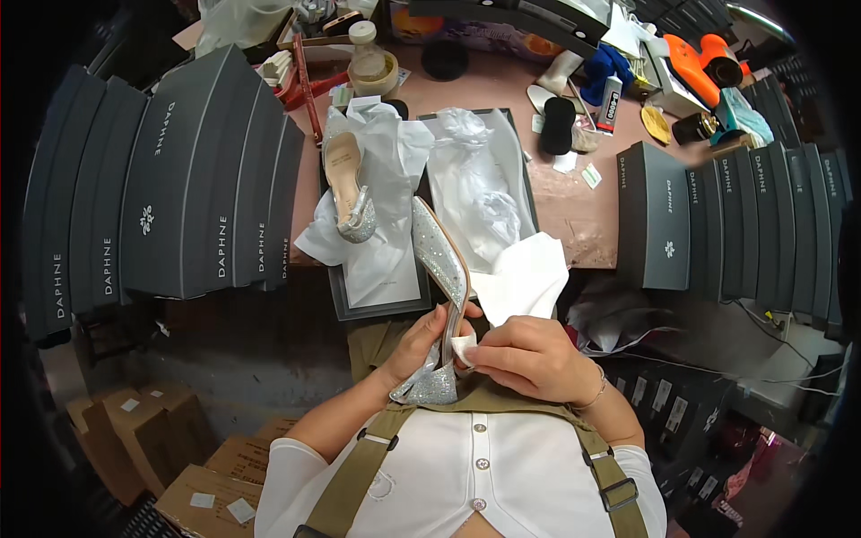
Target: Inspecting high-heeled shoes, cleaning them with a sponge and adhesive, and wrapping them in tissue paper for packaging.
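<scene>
1. This looks like a small footwear workshop with a packing station.
2. Rows of dark grey shoeboxes [184, 170] flank the desk [587, 220] on both sides.
3. Between them are an open shoebox [527, 175], white tissue paper [480, 197] and glittery silver shoes [441, 249].
4. Farther back lie a glue tube [609, 106] and an orange tool [689, 72].
5. Brown cardboard cartons [143, 435] stand on the floor [269, 386], lower left.

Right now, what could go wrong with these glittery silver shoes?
The held silver shoe could drop: the left hand grips it near the table edge. The white wad pinched in the right hand might snag on that shoe's glitter. The other shoe, lying on loose tissue paper, could slide.
</scene>
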Motion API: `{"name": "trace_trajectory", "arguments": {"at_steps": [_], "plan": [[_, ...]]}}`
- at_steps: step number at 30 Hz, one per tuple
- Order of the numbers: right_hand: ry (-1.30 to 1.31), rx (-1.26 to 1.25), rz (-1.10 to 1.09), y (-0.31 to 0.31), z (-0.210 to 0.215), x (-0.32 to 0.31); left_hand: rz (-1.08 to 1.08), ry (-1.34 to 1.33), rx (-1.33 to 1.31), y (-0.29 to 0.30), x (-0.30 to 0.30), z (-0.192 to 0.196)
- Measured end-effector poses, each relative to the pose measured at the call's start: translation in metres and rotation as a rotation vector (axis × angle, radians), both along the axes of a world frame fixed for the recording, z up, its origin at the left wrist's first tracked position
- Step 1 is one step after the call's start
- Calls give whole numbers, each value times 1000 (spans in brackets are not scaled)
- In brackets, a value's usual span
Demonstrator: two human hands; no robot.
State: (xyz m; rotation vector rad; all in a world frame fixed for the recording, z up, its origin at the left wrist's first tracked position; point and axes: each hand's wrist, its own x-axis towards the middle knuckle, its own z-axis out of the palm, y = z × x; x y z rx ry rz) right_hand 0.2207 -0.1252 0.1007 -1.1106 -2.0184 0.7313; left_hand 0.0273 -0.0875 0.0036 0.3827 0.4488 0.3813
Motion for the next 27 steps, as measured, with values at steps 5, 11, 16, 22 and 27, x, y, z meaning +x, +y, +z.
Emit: {"name": "trace_trajectory", "arguments": {"at_steps": [5, 11, 16, 22, 27], "plan": [[-80, 47, 61, -5, -16, -8, -24, 52, 61, -5, 6, 11], [-39, -68, -49, -1, -24, -15, -53, 39, 81, -9, -1, 1], [28, -105, -70, -3, -17, -17, -9, 129, 13, -16, 4, 0], [-2, -91, -76, 6, -29, -13, -48, 36, 20, -15, -1, -10], [-40, -53, -38, 3, -22, -18, -61, 104, 51, -11, -4, -4]]}}
